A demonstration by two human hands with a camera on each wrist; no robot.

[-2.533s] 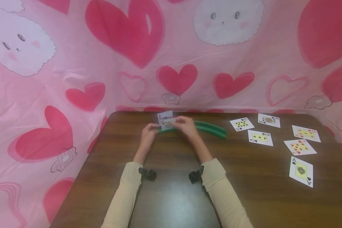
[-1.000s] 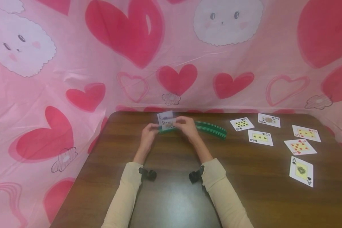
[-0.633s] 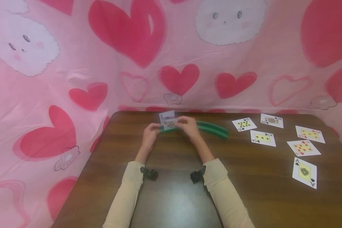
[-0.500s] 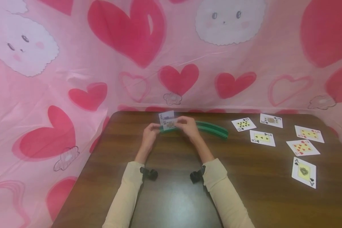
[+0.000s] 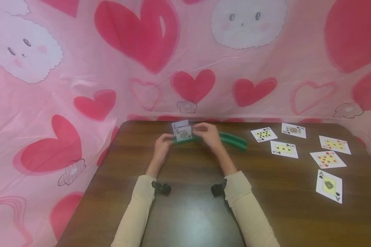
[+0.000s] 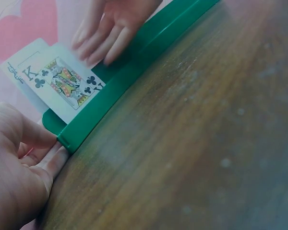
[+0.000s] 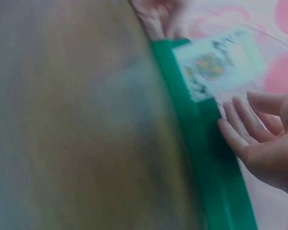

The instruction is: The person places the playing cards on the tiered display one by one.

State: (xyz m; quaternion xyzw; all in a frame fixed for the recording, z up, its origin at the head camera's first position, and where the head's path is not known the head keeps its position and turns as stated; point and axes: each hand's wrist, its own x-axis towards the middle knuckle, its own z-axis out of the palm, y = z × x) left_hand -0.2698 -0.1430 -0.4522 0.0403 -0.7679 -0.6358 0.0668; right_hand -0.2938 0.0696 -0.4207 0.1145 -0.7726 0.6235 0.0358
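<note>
Left hand [image 5: 161, 145] pinched green rack [image 5: 233, 140] at left end, king of clubs [image 5: 183, 133] stood in it, right hand [image 5: 208, 134] hung just right, fingers extended

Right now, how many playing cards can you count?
8. Two in the green holder: king of clubs, another card behind. Six on the table: ten, other king, clubs card, upper red card, lower red card, ace. Others may hide.

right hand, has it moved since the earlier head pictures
Yes: against the green card holder, the right hand has shifted to the right, away from the king of clubs.
</note>
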